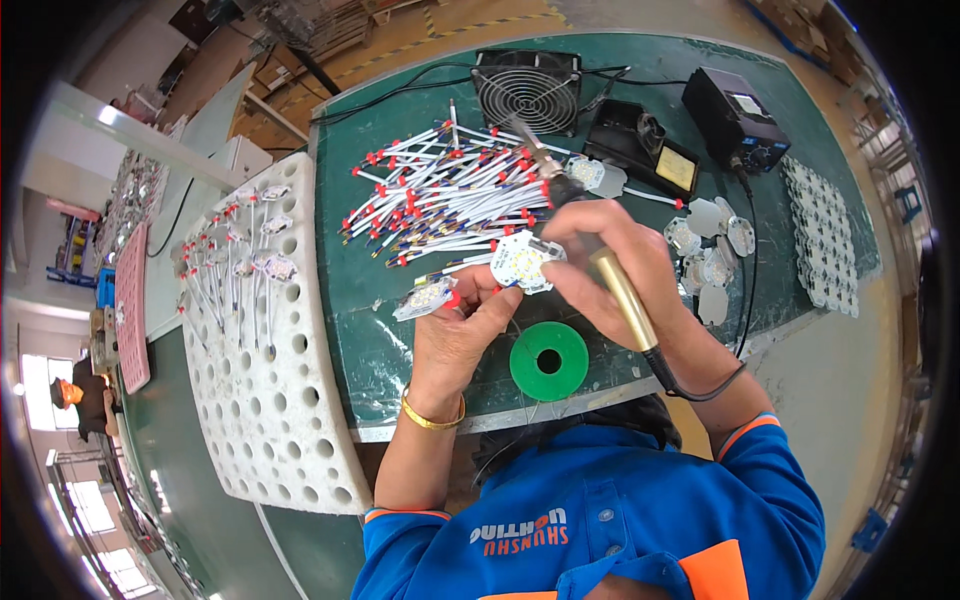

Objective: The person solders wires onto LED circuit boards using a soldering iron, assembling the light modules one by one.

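My left hand [462, 330] pinches a small white LED board with wires [426, 297] and touches a second round LED board [522, 262] held up between both hands. My right hand [612, 262] grips a soldering iron [618, 290] with a gold handle, its tip pointing up and away over a pile of red-tipped white wires [450, 195]. The right fingers also touch the round board. A green solder spool [549, 361] lies on the green bench just below the hands.
A white perforated rack [262, 350] with finished wired boards stands at left. A small black fan [527, 90], an iron stand [640, 145] and a black soldering station [735, 118] sit at the back. Loose LED boards [712, 260] and a panel of them [822, 240] lie at right.
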